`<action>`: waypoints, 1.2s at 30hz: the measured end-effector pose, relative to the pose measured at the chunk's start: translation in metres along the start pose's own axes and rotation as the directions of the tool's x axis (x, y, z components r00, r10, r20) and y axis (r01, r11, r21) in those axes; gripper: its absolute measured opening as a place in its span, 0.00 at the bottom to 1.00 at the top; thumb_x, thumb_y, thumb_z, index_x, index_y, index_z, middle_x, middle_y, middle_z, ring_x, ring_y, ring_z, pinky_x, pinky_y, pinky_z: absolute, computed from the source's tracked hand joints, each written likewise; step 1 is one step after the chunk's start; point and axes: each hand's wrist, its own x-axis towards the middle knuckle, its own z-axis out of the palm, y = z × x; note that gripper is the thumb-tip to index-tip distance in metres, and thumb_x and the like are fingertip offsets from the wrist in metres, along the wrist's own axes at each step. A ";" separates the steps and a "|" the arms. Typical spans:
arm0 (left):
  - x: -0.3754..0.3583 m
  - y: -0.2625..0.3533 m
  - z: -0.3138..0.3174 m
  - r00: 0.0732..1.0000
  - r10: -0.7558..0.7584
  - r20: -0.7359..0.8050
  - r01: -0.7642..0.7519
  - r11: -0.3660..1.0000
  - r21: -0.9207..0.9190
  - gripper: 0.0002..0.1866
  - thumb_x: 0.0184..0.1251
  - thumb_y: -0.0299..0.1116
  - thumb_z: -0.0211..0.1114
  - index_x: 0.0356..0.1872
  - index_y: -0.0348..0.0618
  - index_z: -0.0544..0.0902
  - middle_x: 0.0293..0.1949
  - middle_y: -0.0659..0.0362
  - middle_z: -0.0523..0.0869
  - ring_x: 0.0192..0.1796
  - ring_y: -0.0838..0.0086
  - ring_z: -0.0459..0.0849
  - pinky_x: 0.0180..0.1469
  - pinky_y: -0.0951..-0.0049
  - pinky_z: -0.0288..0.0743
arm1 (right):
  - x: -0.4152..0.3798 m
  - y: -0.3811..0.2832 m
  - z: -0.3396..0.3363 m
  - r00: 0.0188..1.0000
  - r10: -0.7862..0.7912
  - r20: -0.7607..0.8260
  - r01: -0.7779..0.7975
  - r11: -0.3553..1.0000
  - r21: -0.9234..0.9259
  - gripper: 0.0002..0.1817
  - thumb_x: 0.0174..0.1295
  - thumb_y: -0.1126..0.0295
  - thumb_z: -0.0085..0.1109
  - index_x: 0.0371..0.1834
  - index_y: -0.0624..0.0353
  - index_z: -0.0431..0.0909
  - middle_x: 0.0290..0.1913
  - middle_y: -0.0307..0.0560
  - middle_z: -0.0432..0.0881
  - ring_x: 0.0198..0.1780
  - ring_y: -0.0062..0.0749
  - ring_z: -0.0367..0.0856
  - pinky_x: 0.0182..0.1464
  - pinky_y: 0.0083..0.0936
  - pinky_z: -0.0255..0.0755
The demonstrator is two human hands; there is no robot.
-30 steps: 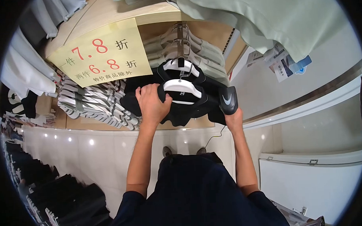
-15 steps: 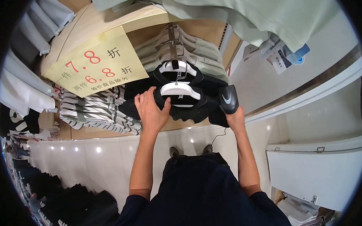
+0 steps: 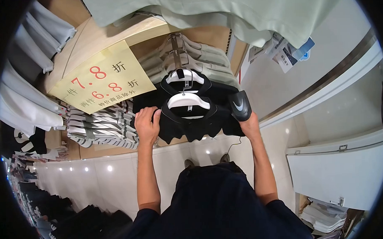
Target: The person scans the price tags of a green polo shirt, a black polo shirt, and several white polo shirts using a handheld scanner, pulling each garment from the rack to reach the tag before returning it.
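A black collared shirt (image 3: 206, 124) hangs on a white hanger (image 3: 188, 100) at the front of the rail. My left hand (image 3: 147, 126) is closed on its left shoulder, thumb on top; the fingertips are partly hidden. In my right hand (image 3: 250, 126) is a black barcode scanner (image 3: 240, 106) with a pale crescent mark, held upright against the shirt's right shoulder. The scanner's cable (image 3: 234, 144) dangles toward the floor. Just behind, a second black shirt (image 3: 159, 94) hangs on another white hanger (image 3: 184, 76).
Pale green shirts (image 3: 202, 56) fill the rail (image 3: 176, 52) further back. A yellow price sign (image 3: 101, 78) leans out at the left, above striped garments (image 3: 101, 127). A light green garment (image 3: 221, 9) drapes overhead. A white cabinet (image 3: 339, 173) stands at the right.
My left hand has moved left, from beside the hanger to the shirt's shoulder. The scanner remains in my right hand at the right shoulder. The camera view has shifted slightly.
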 end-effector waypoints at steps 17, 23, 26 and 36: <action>0.001 -0.003 0.045 0.982 -0.064 -0.176 0.074 0.996 0.054 0.19 0.73 0.35 0.59 0.19 0.41 0.77 0.19 0.52 0.77 0.24 0.56 0.78 0.29 0.58 0.69 | 0.008 -0.020 -0.003 0.972 -0.163 -0.166 0.148 0.984 -0.100 0.18 0.55 0.78 0.61 0.50 0.65 0.78 0.48 0.60 0.82 0.51 0.58 0.79 0.56 0.39 0.72; 0.006 -0.010 0.043 0.980 -0.047 -0.192 0.059 0.997 0.056 0.19 0.73 0.33 0.57 0.19 0.39 0.75 0.18 0.50 0.75 0.24 0.54 0.76 0.29 0.58 0.67 | 0.022 0.005 0.012 0.970 -0.191 -0.149 0.190 0.981 -0.021 0.19 0.55 0.80 0.60 0.52 0.66 0.78 0.48 0.58 0.82 0.52 0.54 0.80 0.57 0.37 0.72; 0.010 -0.011 0.045 0.978 -0.032 -0.204 0.043 0.998 0.053 0.19 0.73 0.32 0.57 0.18 0.39 0.74 0.18 0.51 0.74 0.23 0.55 0.75 0.29 0.58 0.66 | 0.022 0.008 0.014 0.969 -0.197 -0.147 0.199 0.980 -0.003 0.18 0.55 0.81 0.59 0.51 0.66 0.79 0.49 0.56 0.83 0.52 0.50 0.81 0.58 0.35 0.72; 0.016 -0.015 0.048 0.979 -0.008 -0.204 0.023 0.997 0.071 0.17 0.71 0.32 0.59 0.18 0.40 0.76 0.18 0.53 0.77 0.23 0.57 0.77 0.27 0.60 0.67 | 0.027 0.008 0.013 0.963 -0.187 -0.195 0.196 0.980 0.027 0.14 0.55 0.81 0.61 0.46 0.67 0.80 0.41 0.53 0.86 0.44 0.40 0.85 0.51 0.30 0.75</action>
